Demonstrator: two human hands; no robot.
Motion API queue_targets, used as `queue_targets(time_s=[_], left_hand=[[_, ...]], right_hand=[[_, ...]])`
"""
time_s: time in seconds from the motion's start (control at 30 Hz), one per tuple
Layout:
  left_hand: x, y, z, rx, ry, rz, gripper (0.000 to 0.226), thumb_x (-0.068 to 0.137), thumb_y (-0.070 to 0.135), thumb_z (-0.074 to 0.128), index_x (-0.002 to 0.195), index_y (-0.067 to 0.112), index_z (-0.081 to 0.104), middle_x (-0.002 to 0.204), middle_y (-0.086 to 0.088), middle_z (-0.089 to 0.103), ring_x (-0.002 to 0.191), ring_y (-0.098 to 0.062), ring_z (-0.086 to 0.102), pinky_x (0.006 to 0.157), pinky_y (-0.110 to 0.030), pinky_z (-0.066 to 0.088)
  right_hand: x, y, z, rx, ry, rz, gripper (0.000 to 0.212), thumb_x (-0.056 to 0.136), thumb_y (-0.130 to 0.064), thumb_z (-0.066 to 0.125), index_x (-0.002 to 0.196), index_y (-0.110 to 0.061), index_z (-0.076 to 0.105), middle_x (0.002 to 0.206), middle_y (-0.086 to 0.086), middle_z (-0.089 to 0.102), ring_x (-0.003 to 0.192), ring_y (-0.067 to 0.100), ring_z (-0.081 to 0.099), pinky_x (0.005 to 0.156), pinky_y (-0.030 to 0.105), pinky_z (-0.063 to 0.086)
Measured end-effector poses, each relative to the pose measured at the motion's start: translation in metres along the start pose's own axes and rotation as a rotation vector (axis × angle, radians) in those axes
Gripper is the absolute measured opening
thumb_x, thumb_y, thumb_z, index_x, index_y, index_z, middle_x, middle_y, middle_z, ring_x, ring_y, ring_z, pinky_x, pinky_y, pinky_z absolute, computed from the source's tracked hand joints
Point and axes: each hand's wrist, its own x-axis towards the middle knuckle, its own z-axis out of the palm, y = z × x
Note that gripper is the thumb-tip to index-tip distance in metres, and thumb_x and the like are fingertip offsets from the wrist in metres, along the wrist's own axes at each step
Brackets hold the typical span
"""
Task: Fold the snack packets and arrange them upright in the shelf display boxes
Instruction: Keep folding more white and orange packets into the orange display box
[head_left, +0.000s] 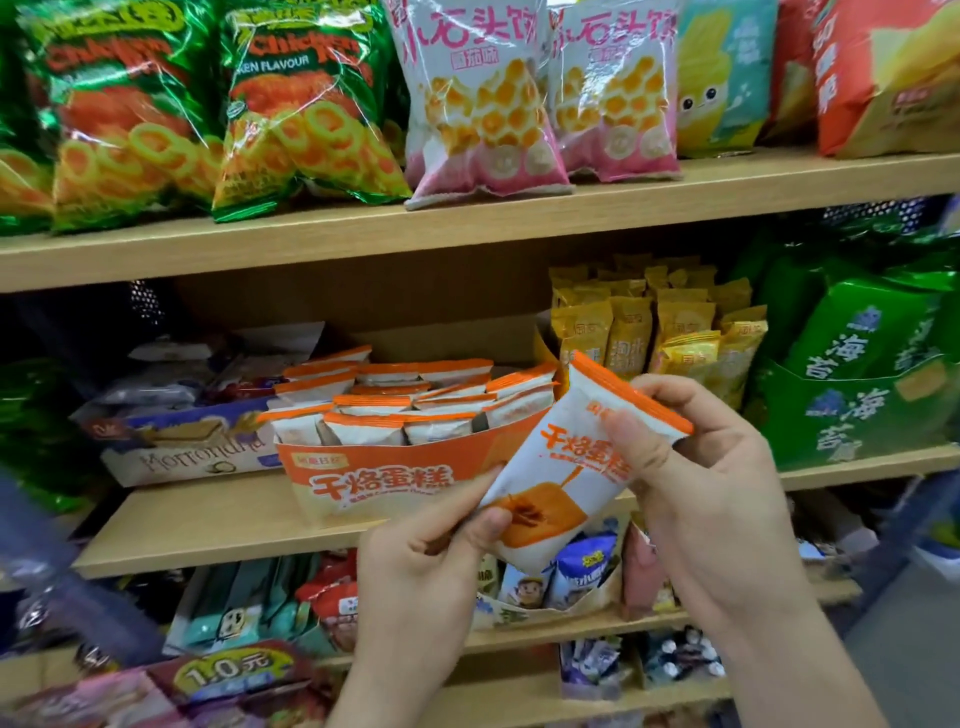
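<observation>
Packet (563, 457) light, soft, probably slippery; left hand (426, 561) pinches lower corner, right hand (717, 499) pinches upper edge; grip sealed seams.

Glossy plastic-film packet (566, 467); matt printed cardboard display box (384, 483); smooth wood-grain shelf (218, 525).

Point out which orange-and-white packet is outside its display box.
The packet held tilted between the left hand and right hand, in front of the orange display box; the other packets stand inside it.

Bright even light, glare on green foil bags (130, 104), lower-left corner blurred, edges bowed
</observation>
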Motion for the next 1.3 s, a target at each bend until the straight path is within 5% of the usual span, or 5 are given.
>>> queue_targets(time_s=[0.13,0.27,0.7,1.13,1.3], left_hand=[[-0.006,0.002,-0.003,0.037,-0.029,-0.078,0.032,0.075,0.03,0.068,0.087,0.06,0.07,0.097,0.024,0.073,0.099,0.001,0.067,0.079,-0.017,0.055],[-0.006,0.023,-0.005,-0.07,-0.058,-0.06,0.026,0.079,0.027,0.066,0.101,0.037,0.075,0.105,0.017,0.072,0.103,-0.002,0.065,0.076,-0.018,0.055],[-0.006,0.046,-0.007,-0.25,0.113,-0.081,0.016,0.063,0.036,0.072,0.075,0.028,0.077,0.089,0.0,0.074,0.094,-0.017,0.07,0.071,-0.029,0.059],[-0.008,0.046,-0.015,-0.383,0.199,-0.162,0.012,0.058,0.033,0.073,0.068,0.026,0.077,0.086,-0.005,0.074,0.094,-0.024,0.072,0.073,-0.036,0.06],[-0.004,0.043,-0.022,-0.348,0.108,-0.201,0.012,0.065,0.027,0.072,0.075,0.025,0.077,0.092,-0.001,0.075,0.097,-0.02,0.071,0.072,-0.032,0.06]], right_hand=[[-0.01,0.0,0.008,0.037,0.007,0.044,0.033,0.061,-0.044,0.082,0.087,-0.025,0.075,0.091,0.007,0.074,0.088,0.019,0.072,0.065,0.027,0.057],[-0.021,-0.001,0.012,-0.052,-0.028,0.063,0.017,0.068,-0.024,0.073,0.084,-0.02,0.076,0.086,0.007,0.075,0.086,0.022,0.073,0.068,0.033,0.059],[-0.033,-0.001,0.016,-0.061,-0.152,0.165,0.02,0.079,-0.03,0.072,0.097,-0.023,0.077,0.099,0.006,0.076,0.1,0.024,0.07,0.086,0.05,0.056],[-0.027,-0.006,0.015,-0.143,-0.335,0.19,0.031,0.083,-0.042,0.06,0.104,-0.024,0.075,0.104,0.005,0.075,0.104,0.024,0.069,0.084,0.051,0.057],[-0.028,-0.006,0.02,-0.136,-0.254,0.111,0.023,0.079,-0.027,0.061,0.093,-0.035,0.076,0.094,-0.003,0.077,0.095,0.016,0.072,0.074,0.035,0.061]])
